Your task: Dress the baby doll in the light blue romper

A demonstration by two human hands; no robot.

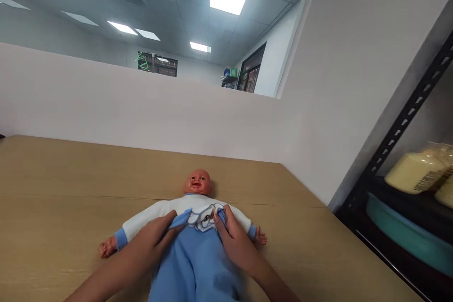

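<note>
A baby doll (198, 182) lies on its back on the wooden table (71, 170), head away from me and arms spread. It wears a white top (148, 214) with blue cuffs and blue trousers (198, 255). At the doll's chest, the blue edge of the clothing, with a white cartoon animal patch (203, 217), is stretched between my hands. My left hand (159, 231) pinches this edge on the left side. On the right side my right hand (231, 236) grips it, thumb near the patch. The doll's feet are out of view.
A low white partition (141, 113) runs along the table's far side, and a white wall (318, 104) rises on the right. Beside it a dark shelf rack (385, 144) holds pale yellow wrapped packages (417, 170) and a turquoise basin (406, 236).
</note>
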